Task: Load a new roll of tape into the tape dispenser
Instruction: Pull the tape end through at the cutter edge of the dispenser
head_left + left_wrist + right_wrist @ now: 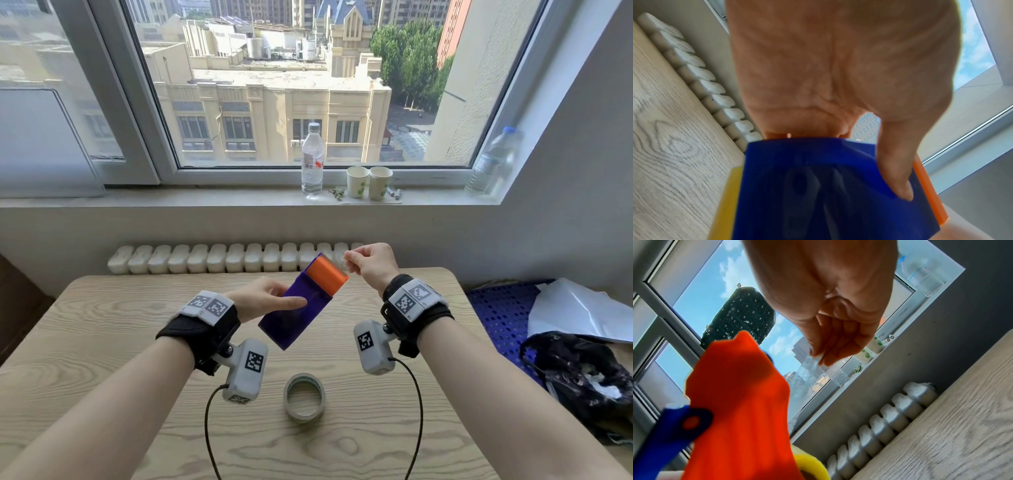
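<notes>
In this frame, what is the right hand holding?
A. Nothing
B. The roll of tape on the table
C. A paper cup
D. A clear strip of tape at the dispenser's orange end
D: the right hand pinches a clear strip of tape leading to the tape dispenser, while the roll of tape lies untouched on the table.

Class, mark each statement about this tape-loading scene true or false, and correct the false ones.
1. The left hand holds the tape dispenser above the table. True.
2. The right hand pinches a clear strip of tape. True.
3. The roll of tape on the table stands on edge. False: it lies flat.
4. Three paper cups stand on the windowsill. False: there are two.
5. The dispenser's orange end points toward the window. True.
</notes>
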